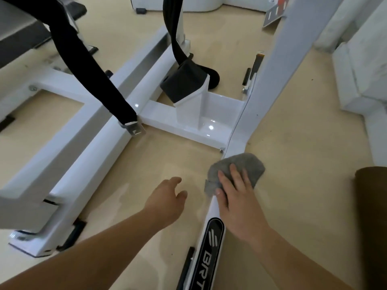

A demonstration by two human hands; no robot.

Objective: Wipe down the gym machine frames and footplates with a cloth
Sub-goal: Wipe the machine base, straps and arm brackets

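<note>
The rail [212, 209] runs from 6 o'clock up toward the centre, and part of it is hidden under the cloth [240, 164] and the right hand [234, 199]. The grey cloth lies just past centre at 5 o'clock, where the rail meets the post [278, 59]. The right hand lies flat on the cloth with fingers straight and spread, pressing it down; the thumb sits at the cloth's near edge. The left hand [167, 197], at 6 o'clock, hovers above the floor [167, 155] beside the rail, fingers loosely bent and holding nothing.

A black badge [212, 243] on the rail is cut off by the lower edge; only "BRT" can be read. At 4 o'clock a brown shape [370, 206] is cut by the right edge, and I cannot tell what it is. A dark bench [21, 34] at 10 o'clock is also cut off. Two black straps run out of the top edge: one [83, 55] slants down to a metal clip on the white frame [163, 114] near the centre, the other [170, 28] drops at 12 o'clock to a black pad [184, 82] on a frame bracket. A sign [274, 11] at 1 o'clock is too blurred to read.
</note>
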